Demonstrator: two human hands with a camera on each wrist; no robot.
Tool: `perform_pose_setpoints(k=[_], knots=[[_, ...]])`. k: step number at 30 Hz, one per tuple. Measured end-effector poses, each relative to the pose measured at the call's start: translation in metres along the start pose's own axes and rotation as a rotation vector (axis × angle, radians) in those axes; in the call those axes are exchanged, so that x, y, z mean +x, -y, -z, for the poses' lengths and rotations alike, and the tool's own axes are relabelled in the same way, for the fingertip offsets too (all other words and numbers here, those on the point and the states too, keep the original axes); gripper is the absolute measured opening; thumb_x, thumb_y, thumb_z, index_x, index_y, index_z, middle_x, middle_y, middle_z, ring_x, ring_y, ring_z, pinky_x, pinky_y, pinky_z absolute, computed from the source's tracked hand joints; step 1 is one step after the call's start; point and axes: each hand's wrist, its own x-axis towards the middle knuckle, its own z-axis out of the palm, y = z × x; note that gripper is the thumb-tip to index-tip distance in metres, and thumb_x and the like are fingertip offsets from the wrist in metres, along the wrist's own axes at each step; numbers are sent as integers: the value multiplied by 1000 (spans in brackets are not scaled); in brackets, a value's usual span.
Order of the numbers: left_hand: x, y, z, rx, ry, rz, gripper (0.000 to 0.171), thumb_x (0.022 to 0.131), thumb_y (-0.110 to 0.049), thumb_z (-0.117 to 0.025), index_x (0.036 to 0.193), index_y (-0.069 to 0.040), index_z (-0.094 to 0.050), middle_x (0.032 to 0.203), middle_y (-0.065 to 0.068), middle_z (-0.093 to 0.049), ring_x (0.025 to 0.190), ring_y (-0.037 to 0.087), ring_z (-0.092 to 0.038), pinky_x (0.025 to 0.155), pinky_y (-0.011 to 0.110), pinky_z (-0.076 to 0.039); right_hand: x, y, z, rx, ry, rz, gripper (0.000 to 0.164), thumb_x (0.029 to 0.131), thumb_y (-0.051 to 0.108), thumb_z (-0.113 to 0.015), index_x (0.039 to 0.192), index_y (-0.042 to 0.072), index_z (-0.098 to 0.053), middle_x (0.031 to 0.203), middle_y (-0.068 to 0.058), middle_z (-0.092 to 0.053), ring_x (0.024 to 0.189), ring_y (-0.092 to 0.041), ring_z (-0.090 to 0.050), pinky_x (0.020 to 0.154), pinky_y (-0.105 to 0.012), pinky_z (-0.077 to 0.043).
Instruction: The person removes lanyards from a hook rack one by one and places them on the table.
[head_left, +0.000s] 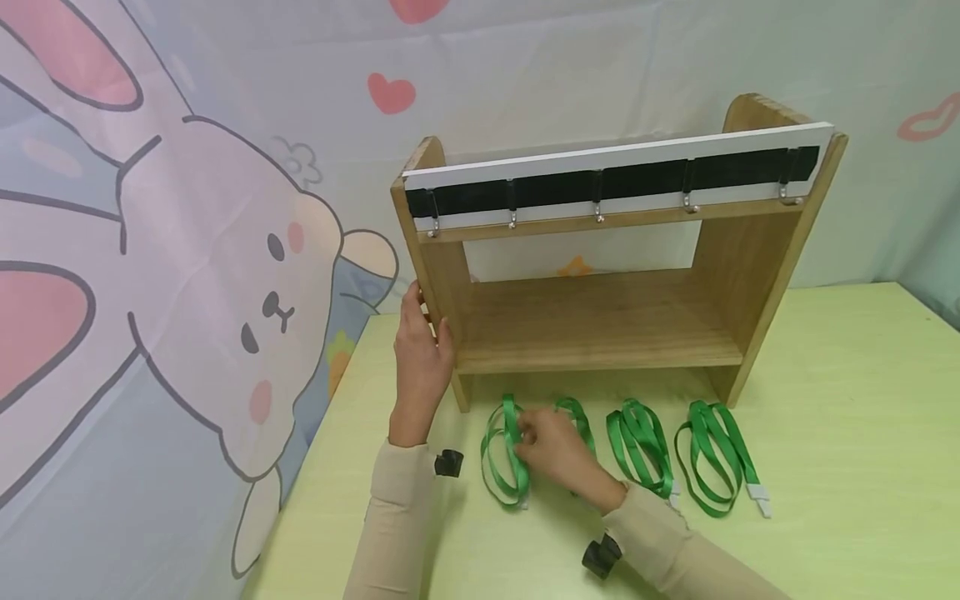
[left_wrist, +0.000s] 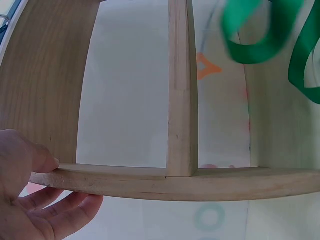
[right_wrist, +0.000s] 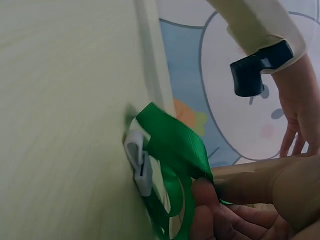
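Note:
My left hand (head_left: 422, 358) holds the left side panel of a wooden shelf (head_left: 600, 325). In the left wrist view the thumb lies on one face of the panel edge (left_wrist: 130, 184), the fingers on the other. Low in front of the shelf, my right hand (head_left: 561, 457) pinches the leftmost green lanyard (head_left: 513, 429) between thumb and fingers. Its ribbon (right_wrist: 175, 140) is partly raised in the right wrist view, with a pale plastic clip (right_wrist: 143, 172) close to the tabletop. The right hand partly covers a second green lanyard (head_left: 579, 417).
Two more green lanyards (head_left: 637, 442) (head_left: 712, 450) lie to the right on the pale green table (head_left: 847, 400). Several metal hooks (head_left: 598, 208) line the white-and-black strip (head_left: 645, 177) across the shelf top. A cartoon-printed cloth (head_left: 225, 275) hangs behind and left.

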Motion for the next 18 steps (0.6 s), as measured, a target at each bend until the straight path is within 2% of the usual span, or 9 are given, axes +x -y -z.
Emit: perform_pose_setpoints(k=[2, 5, 10, 12, 14, 16, 18], knots=[[0, -1, 0, 1, 3, 2, 54, 97, 6, -58, 145, 8, -32, 128, 32, -52, 98, 44, -63, 76, 50, -59, -1, -3, -2, -22, 12, -7, 14, 84, -9, -69, 98, -11, -69, 57, 3, -52, 49, -7, -41, 49, -21, -35], [-1, -1, 0, 1, 13, 12, 54, 98, 5, -58, 145, 7, -32, 128, 31, -52, 99, 43, -63, 78, 50, -59, -3, -3, -3, -47, 21, -26, 15, 85, -7, -71, 99, -12, -69, 62, 0, -60, 51, -6, -48, 49, -21, -40], [-1, -3, 1, -17, 13, 29, 55, 98, 4, -58, 146, 7, -31, 128, 31, -52, 98, 43, -63, 74, 49, -59, -4, 2, 6, -89, 50, -53, 7, 88, -1, -72, 92, -6, -70, 69, -8, -68, 52, -9, -54, 46, -22, -42], [0, -4, 2, -25, 11, 33, 55, 98, 4, -57, 146, 7, -31, 128, 31, -52, 99, 44, -63, 75, 50, -59, -3, 5, 13, -104, 58, -54, 10, 90, 4, -72, 95, -4, -71, 75, -10, -70, 58, -14, -60, 50, -27, -48], [1, -5, 4, -33, 18, 33, 55, 98, 3, -56, 146, 7, -30, 131, 32, -51, 101, 45, -63, 75, 51, -59, -3, 8, 20, -112, 55, -46, 20, 92, 8, -71, 106, -6, -72, 87, -13, -74, 72, -21, -69, 61, -34, -56], [1, -7, 7, -40, 34, 29, 56, 98, 0, -56, 147, 7, -29, 132, 32, -51, 102, 45, -62, 76, 51, -58, -3, 9, 27, -117, 47, -43, 29, 94, 13, -70, 116, -6, -70, 100, -14, -74, 86, -26, -71, 73, -39, -58], [-1, -8, 10, -40, 51, 26, 58, 99, -2, -56, 149, 6, -28, 133, 31, -50, 103, 44, -62, 75, 50, -58, -4, 10, 35, -111, 34, -36, 31, 96, 15, -68, 119, -6, -69, 108, -16, -73, 92, -28, -71, 76, -42, -58]])
